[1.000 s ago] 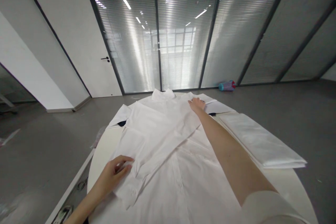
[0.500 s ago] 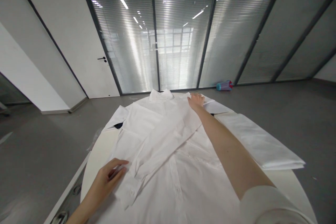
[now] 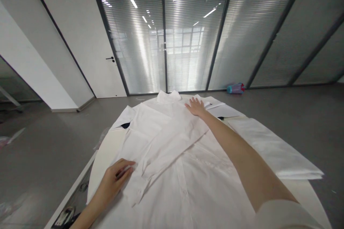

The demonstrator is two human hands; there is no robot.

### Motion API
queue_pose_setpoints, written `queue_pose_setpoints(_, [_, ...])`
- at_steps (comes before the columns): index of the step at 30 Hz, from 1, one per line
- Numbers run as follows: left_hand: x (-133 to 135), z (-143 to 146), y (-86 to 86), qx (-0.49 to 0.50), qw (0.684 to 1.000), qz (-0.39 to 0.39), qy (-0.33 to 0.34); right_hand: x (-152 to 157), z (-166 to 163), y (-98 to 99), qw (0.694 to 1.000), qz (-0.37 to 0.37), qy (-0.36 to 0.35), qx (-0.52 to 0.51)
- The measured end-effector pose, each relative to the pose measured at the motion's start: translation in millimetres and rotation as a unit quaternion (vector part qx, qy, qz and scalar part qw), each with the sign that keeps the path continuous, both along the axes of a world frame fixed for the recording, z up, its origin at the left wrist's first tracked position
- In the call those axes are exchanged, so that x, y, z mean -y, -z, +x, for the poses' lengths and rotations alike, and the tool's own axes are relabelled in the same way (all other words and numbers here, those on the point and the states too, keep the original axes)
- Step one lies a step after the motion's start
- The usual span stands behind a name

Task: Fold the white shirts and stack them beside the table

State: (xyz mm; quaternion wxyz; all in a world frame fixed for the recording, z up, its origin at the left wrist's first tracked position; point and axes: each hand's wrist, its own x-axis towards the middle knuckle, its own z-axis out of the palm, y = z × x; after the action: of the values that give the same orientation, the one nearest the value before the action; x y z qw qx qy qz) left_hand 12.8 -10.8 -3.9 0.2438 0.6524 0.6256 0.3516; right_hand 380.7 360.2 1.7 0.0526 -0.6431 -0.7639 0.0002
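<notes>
A white button-up shirt [image 3: 166, 143] lies spread over a round table, its collar at the far end. One of its sleeves is folded diagonally across the front, with the cuff toward the near left. At the shirt's left side, my left hand [image 3: 118, 175] pinches the white cloth between thumb and fingers. My right hand [image 3: 196, 106] lies flat near the far shoulder, fingers spread on the cloth. That arm reaches across the right side and covers part of the shirt.
White folded fabric [image 3: 274, 150] lies at the right and overhangs the pale round tabletop [image 3: 106, 154]. A blue and purple cylindrical bundle [image 3: 235, 88] rests on the floor by the glass partition [image 3: 185, 64]. A white door [image 3: 80, 35] stands at the back left.
My right hand has slid slightly left and nearer over the shoulder, its fingers now more spread. The left hand keeps its pinch at the shirt's side. The view has shifted a little left.
</notes>
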Motion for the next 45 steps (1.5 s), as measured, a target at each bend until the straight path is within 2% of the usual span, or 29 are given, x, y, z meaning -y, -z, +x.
queue_pose_setpoints(4, [0,-3,-3.2,-0.029,0.999,-0.019,0.011,32,8,3.8,0.999,-0.045,-0.019,-0.014])
queue_pose_setpoints(6, [-2,-2,-10.7,-0.099,0.995,-0.024,0.019,46,14,9.2,0.998,-0.059,-0.030,-0.009])
queue_pose_setpoints(10, [-22,19,-36.9,-0.266,0.960,0.088,0.022,63,19,20.2,0.998,-0.021,-0.053,0.028])
queue_pose_setpoints(13, [-55,58,-53.7,-0.259,0.949,0.137,0.115,67,16,23.8,0.998,-0.008,-0.048,0.034])
queue_pose_setpoints(15, [-81,90,-57.4,-0.245,0.939,0.150,0.190,67,15,24.4,0.998,-0.009,-0.044,0.032])
queue_pose_setpoints(18, [-119,134,-50.0,-0.237,0.918,0.146,0.281,68,16,24.5,0.999,-0.003,-0.045,0.030])
queue_pose_setpoints(21, [-143,156,-32.7,-0.254,0.902,0.132,0.323,68,18,24.1,0.998,-0.002,-0.047,0.031])
queue_pose_setpoints(25, [-149,152,-9.4,-0.294,0.876,0.118,0.364,68,19,21.7,0.998,-0.008,-0.048,0.027])
queue_pose_setpoints(28, [-144,144,-0.2,-0.298,0.873,0.129,0.363,68,20,19.6,0.998,-0.006,-0.050,0.029])
queue_pose_setpoints(33, [-134,143,2.6,-0.292,0.872,0.145,0.364,74,22,19.8,0.998,0.001,-0.049,0.038])
queue_pose_setpoints(36, [-151,146,-2.9,-0.244,0.883,0.138,0.376,78,23,22.4,0.998,0.015,-0.053,0.039])
queue_pose_setpoints(37, [-164,146,-7.1,-0.203,0.899,0.131,0.365,80,23,23.4,0.998,0.024,-0.053,0.036])
queue_pose_setpoints(39, [-203,145,-19.0,-0.076,0.949,0.105,0.288,82,22,24.7,0.997,0.044,-0.050,0.029])
queue_pose_setpoints(40, [-227,143,-26.2,0.010,0.975,0.076,0.208,83,22,25.0,0.997,0.053,-0.048,0.025])
queue_pose_setpoints(41, [-251,139,-33.7,0.099,0.988,0.046,0.111,84,22,24.8,0.997,0.059,-0.046,0.022])
queue_pose_setpoints(42, [-275,135,-40.9,0.126,0.989,0.040,0.066,84,22,24.4,0.997,0.061,-0.046,0.019])
queue_pose_setpoints(45, [-333,115,-55.1,0.174,0.985,0.016,0.001,85,22,22.1,0.997,0.057,-0.047,0.016])
